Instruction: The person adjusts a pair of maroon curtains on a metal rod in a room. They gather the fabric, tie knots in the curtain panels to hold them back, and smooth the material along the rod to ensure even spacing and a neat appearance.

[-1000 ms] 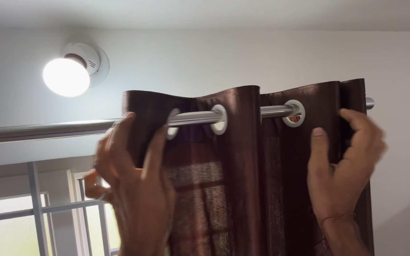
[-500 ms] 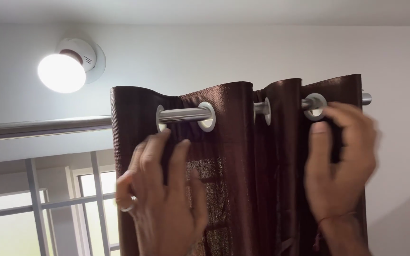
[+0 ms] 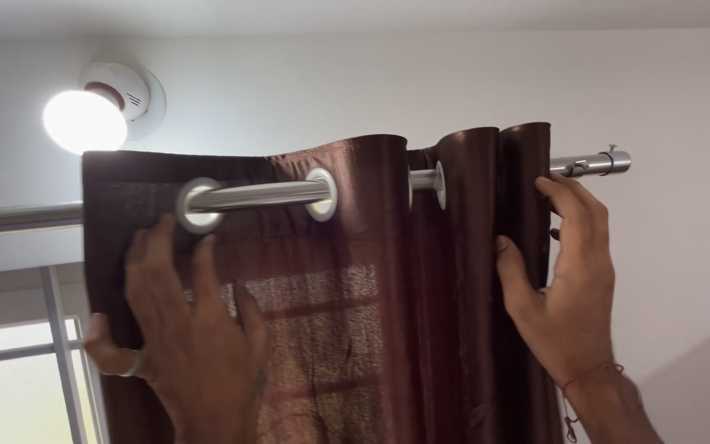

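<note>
We looked up at a dark brown curtain [image 3: 371, 288] hung by silver grommets on a metal rod [image 3: 265, 195] near the ceiling. Our left hand [image 3: 186, 341] lay flat against the curtain's left panel, fingers spread wide and pointing up, just below the leftmost grommet [image 3: 199, 205]; it pressed the cloth rather than gripped it, with the thumb out past the curtain's left edge. A ring [image 3: 131, 364] sat on that thumb. Our right hand [image 3: 564, 284] was on the curtain's right edge, open with fingers straight, thumb on the front of the last fold and fingertips reaching up behind it, just below the rod's end; we could not tell whether it pinched the fabric. A thin red thread [image 3: 589, 376] circled that wrist. The curtain was bunched in folds at the right and spread flatter at the left. A second grommet [image 3: 322, 195] showed mid-panel. A lit round lamp [image 3: 85, 121] was on the wall upper left, and a window frame [image 3: 55, 329] showed lower left.
</note>
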